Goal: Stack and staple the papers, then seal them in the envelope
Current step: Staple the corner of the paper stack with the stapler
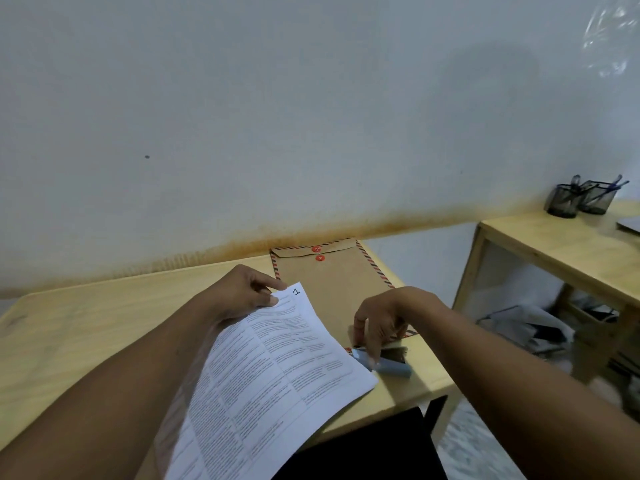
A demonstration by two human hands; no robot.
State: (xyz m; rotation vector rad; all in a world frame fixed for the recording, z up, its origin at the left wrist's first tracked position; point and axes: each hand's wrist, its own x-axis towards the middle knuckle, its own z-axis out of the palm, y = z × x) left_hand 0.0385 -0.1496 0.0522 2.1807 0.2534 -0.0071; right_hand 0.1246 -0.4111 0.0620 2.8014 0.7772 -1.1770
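Papers (277,358) formed one squared sheaf, pinched at the far corner between the thumb and fingers of the left hand (242,292), just beside the handwritten 1. That hold probably kept the sheets aligned and kept a corner raised for stapling. The rest of the sheaf slanted down past the near edge of the desk (86,323).

The right hand (384,320) had its fingers curled down round the blue stapler (391,367), which lay on the desk touching the papers' right edge. It looked like a grip for lifting the stapler to that corner. Whether a staple was already in, I could not tell.

The envelope (332,275) lay flat beyond both hands with its flap down, probably kept there for the sealing step.
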